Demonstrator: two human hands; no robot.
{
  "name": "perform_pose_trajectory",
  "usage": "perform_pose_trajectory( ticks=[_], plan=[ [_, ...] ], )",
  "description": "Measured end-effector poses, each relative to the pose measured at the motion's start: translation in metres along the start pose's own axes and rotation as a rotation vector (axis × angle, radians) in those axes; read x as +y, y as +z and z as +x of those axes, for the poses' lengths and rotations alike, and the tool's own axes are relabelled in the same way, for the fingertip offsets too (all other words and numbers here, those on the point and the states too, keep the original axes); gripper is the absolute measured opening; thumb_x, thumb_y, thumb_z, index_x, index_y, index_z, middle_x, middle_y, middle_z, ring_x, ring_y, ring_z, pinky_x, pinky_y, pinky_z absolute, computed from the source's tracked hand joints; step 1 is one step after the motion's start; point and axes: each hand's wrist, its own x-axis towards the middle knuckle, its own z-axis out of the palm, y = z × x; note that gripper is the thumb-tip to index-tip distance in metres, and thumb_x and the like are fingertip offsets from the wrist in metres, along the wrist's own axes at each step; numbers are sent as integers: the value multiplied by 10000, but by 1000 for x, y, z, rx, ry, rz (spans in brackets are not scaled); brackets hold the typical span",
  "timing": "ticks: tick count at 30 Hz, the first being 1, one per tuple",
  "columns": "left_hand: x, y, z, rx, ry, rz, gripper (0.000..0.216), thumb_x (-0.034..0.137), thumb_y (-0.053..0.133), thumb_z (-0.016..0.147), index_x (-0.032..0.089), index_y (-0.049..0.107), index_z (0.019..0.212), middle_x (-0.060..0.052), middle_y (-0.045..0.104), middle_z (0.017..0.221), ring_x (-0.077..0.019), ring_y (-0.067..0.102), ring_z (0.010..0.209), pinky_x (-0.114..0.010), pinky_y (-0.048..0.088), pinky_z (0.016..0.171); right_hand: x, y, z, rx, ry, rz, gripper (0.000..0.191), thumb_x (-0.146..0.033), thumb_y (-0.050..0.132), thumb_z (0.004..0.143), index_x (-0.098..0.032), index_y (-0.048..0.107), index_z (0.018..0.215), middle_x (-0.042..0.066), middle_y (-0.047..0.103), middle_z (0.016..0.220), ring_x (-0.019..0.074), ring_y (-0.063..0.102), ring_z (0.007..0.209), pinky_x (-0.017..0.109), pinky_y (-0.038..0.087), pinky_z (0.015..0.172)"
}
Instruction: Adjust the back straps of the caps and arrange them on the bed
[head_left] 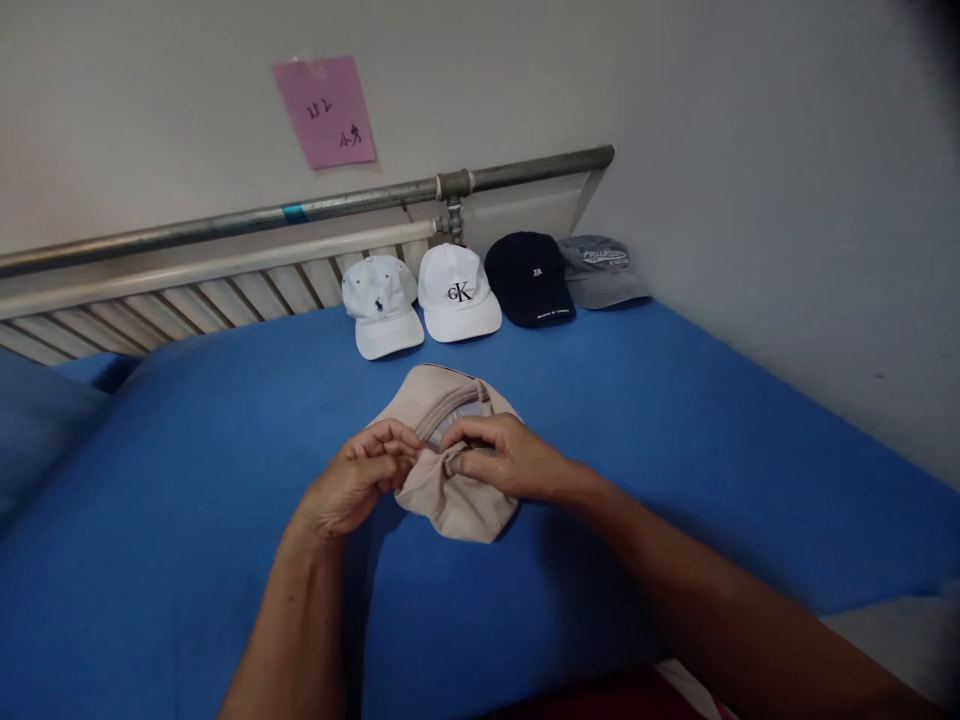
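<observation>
A beige cap [457, 500] lies upside down on the blue sheet [187, 480] in front of me, its inner band showing. My left hand [358, 483] is closed in a pinch on the cap's back edge at the left. My right hand [504, 458] grips the same edge just to the right, fingers curled over the strap area. Both hands touch the cap close together.
Along the far edge stand a white cap with a small logo [380, 303], a white cap with black letters [457, 292], a black cap [532, 278] and a grey cap [602, 270]. Behind them are a metal pipe [300, 213], a slatted rail and a pink note [324, 110] on the wall.
</observation>
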Motion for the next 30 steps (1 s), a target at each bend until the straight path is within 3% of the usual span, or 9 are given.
perform_pose_trajectory(
  ticks=[5,13,18,24,30],
  plan=[
    [-3,-9,-1,-86,65,32,217,82,772,591,161,663,763,-5,666,713,-92,580,603,-182,437,560,-1,1,0,-32,53,33,157,-135,540,763,-173,657,861,-8,650,757,129,579,716,250,436,667],
    [-7,-8,3,-69,45,113,235,179,815,631,164,629,774,6,649,718,-82,571,609,-179,432,570,2,10,3,56,51,-60,111,-182,570,786,-176,659,854,9,679,830,145,603,797,270,448,740],
    [-6,-5,4,-52,25,152,250,199,818,631,162,631,793,20,616,686,-73,551,587,-168,415,552,3,11,2,43,43,-94,134,-197,563,805,-185,665,892,7,689,847,147,615,803,272,451,740],
    [-4,0,2,-119,-10,176,305,216,785,675,181,674,957,-51,682,936,-135,624,773,-224,473,676,3,10,1,52,17,-77,173,-166,566,805,-197,658,948,7,697,903,152,636,851,282,463,776],
    [-4,0,0,-114,-21,192,275,232,775,683,183,679,937,-10,669,756,-92,568,576,-198,411,542,4,10,1,36,18,-81,197,-172,555,822,-201,648,994,13,694,924,149,632,853,280,460,769]
  ],
)
